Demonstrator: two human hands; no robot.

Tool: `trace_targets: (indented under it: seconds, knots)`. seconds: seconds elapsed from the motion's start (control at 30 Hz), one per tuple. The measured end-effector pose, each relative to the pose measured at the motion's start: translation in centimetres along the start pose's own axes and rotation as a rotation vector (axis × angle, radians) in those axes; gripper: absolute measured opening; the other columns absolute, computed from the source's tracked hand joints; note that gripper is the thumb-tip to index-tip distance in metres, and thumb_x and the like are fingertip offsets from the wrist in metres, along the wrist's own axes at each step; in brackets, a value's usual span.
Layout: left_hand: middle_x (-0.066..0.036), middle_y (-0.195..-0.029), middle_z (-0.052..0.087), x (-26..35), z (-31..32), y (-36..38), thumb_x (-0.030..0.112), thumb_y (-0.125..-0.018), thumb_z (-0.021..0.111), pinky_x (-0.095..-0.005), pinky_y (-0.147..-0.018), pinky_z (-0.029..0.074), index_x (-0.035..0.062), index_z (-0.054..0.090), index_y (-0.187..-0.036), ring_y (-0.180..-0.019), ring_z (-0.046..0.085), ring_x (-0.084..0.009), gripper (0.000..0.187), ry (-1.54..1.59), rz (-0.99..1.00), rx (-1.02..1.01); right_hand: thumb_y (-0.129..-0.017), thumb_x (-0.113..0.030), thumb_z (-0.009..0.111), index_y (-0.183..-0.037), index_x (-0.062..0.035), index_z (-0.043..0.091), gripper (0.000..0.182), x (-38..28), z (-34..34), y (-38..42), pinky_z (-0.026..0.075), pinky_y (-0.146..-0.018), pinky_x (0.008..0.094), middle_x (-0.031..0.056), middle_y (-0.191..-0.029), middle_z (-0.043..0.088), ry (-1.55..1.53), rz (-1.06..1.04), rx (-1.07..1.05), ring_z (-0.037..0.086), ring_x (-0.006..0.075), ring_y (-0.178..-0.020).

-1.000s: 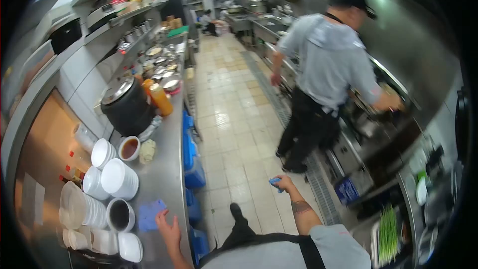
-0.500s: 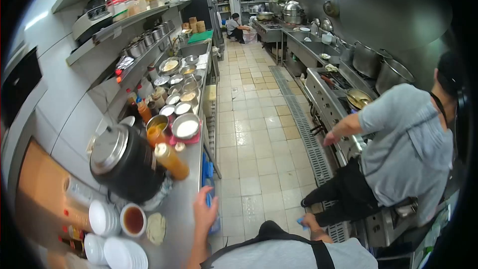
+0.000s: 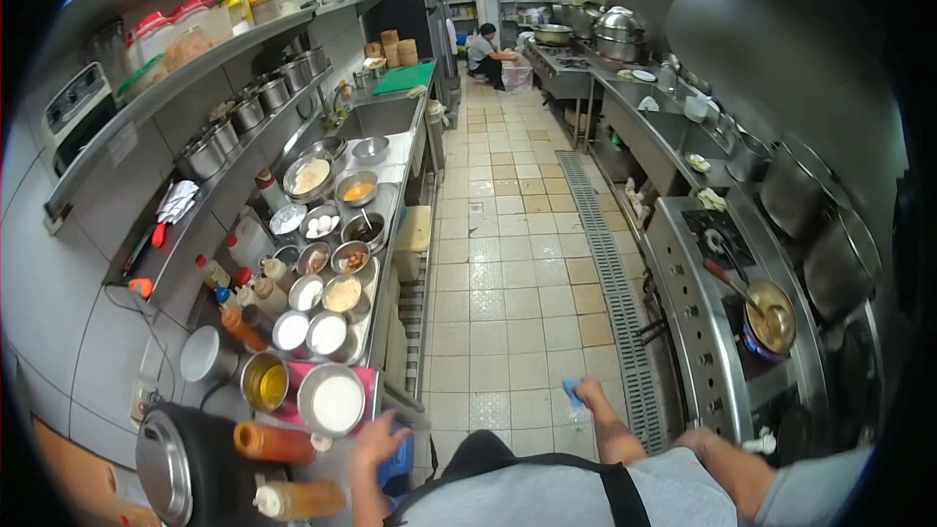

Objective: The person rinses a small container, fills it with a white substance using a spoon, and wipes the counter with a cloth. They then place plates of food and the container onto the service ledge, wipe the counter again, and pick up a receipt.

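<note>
Pinching a blue cloth (image 3: 572, 391), my right hand (image 3: 590, 394) hangs over the floor (image 3: 508, 332), to the right of the big white-filled bowl (image 3: 336, 400), which I take as my landmark. My left hand (image 3: 379, 440) has its fingers loosely spread and holds nothing I can see; it is just beside that bowl, near the desk (image 3: 398, 410) edge, though I cannot tell whether it touches the desk. A careless sideways swing of it could catch the bowl's rim and spill the contents, or knock the orange bottle (image 3: 276, 442) on the bowl's near side. The pot of yellow liquid (image 3: 264, 383) sits close on the bowl's left, smaller bowls (image 3: 330, 335) crowd beyond it. Across the aisle from the bowl, a pan (image 3: 771, 317) stands over a flame, and a co-worker's arm (image 3: 732, 468) is close to my right forearm, so backing or turning that way risks a bump.
</note>
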State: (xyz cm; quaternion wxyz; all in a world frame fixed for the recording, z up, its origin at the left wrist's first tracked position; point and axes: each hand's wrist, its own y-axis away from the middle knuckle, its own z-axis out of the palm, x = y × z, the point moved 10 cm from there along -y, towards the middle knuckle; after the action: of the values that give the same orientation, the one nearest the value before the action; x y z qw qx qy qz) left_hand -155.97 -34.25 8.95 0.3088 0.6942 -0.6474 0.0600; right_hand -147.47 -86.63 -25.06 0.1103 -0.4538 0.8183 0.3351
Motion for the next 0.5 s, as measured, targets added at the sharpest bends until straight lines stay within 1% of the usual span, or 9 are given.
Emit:
trace_targets:
  seconds: [0.03,0.1,0.2,0.27,0.37,0.4,0.43,0.47,0.5]
  knots:
    - [-0.026,-0.113,0.060,-0.3,-1.6,-2.3,0.035,-0.081,0.064,-0.0435,-0.091,0.046,0.0018,0.052,-0.125,-0.105,0.058,-0.0398,0.057,-0.022,-0.048,0.036,-0.074,-0.017,0.072,-0.107,-0.0026,0.066,0.037,-6.9,-3.5,-0.1,0.053,-0.074,0.0377,0.0169,-0.098,0.068,-0.236,-0.026,0.024,0.067,0.0277,-0.087]
    - [-0.027,-0.106,0.062,-1.0,-3.7,-6.9,0.034,-0.080,0.066,-0.0434,-0.086,0.048,0.0016,0.051,-0.126,-0.098,0.061,-0.0403,0.058,-0.030,-0.185,0.018,-0.074,-0.013,0.070,-0.109,-0.0049,0.066,0.036,-14.1,-2.1,-9.5,0.053,-0.074,0.0365,0.0166,-0.098,0.069,-0.469,-0.115,-0.054,0.066,0.0259,-0.087]
    - [-0.027,-0.101,0.064,-0.4,-5.8,-15.1,0.035,-0.081,0.065,-0.0414,-0.083,0.049,0.0005,0.050,-0.127,-0.094,0.063,-0.0392,0.059,0.099,-0.123,0.042,-0.073,-0.016,0.070,-0.107,-0.0083,0.067,0.035,-26.2,-5.1,-14.7,0.053,-0.077,0.0369,0.0177,-0.099,0.068,-0.449,-0.318,-0.113,0.066,0.0280,-0.089]
    - [-0.025,-0.105,0.064,1.6,-8.5,-20.9,0.033,-0.082,0.065,-0.0390,-0.086,0.049,0.0009,0.051,-0.127,-0.097,0.063,-0.0372,0.057,0.215,-0.097,0.043,-0.072,-0.015,0.068,-0.104,-0.0069,0.067,0.034,-29.5,-5.3,-17.8,0.053,-0.069,0.0346,0.0168,-0.085,0.067,-0.189,-0.405,-0.076,0.066,0.0227,-0.079]
    - [-0.024,-0.113,0.061,6.7,-13.7,-32.2,0.030,-0.083,0.064,-0.0382,-0.089,0.047,0.0010,0.050,-0.127,-0.102,0.061,-0.0366,0.054,0.258,0.214,0.143,-0.068,-0.018,0.065,-0.102,-0.0079,0.068,0.036,-26.9,-4.4,-25.1,0.053,-0.068,0.0355,0.0149,-0.079,0.068,0.172,-0.468,-0.126,0.067,0.0229,-0.075]
    - [-0.024,-0.116,0.059,9.6,-16.2,-35.4,0.028,-0.084,0.063,-0.0385,-0.091,0.046,0.0005,0.049,-0.127,-0.105,0.058,-0.0369,0.053,0.295,0.249,0.142,-0.065,-0.020,0.068,-0.100,-0.0103,0.070,0.036,-24.6,-4.7,-27.0,0.052,-0.081,0.0401,0.0174,-0.095,0.068,0.257,-0.325,-0.185,0.065,0.0329,-0.090]
    - [-0.025,-0.120,0.056,13.1,-18.9,-38.6,0.026,-0.085,0.062,-0.0387,-0.093,0.045,-0.0001,0.049,-0.127,-0.109,0.056,-0.0372,0.052,0.331,0.279,0.142,-0.065,-0.020,0.067,-0.093,-0.0091,0.071,0.030,-21.8,-5.7,-28.6,0.052,-0.079,0.0393,0.0181,-0.092,0.068,0.169,-0.218,-0.215,0.066,0.0326,-0.088]
    - [-0.024,-0.124,0.054,15.2,-20.6,-42.3,0.026,-0.085,0.062,-0.0388,-0.095,0.043,-0.0001,0.048,-0.127,-0.113,0.053,-0.0378,0.052,0.247,0.334,0.196,-0.067,-0.019,0.065,-0.086,-0.0074,0.071,0.023,-20.3,-7.8,-29.3,0.052,-0.076,0.0388,0.0192,-0.090,0.068,0.346,-0.162,-0.108,0.066,0.0327,-0.087]
    - [-0.024,-0.127,0.052,17.0,-21.9,-45.9,0.025,-0.086,0.061,-0.0388,-0.097,0.042,-0.0002,0.047,-0.128,-0.116,0.051,-0.0384,0.051,0.154,0.388,0.246,-0.070,-0.022,0.065,-0.083,-0.0056,0.071,0.022,-14.8,-6.0,-33.0,0.053,-0.068,0.0400,0.0186,-0.084,0.068,0.544,-0.123,-0.214,0.068,0.0311,-0.076]
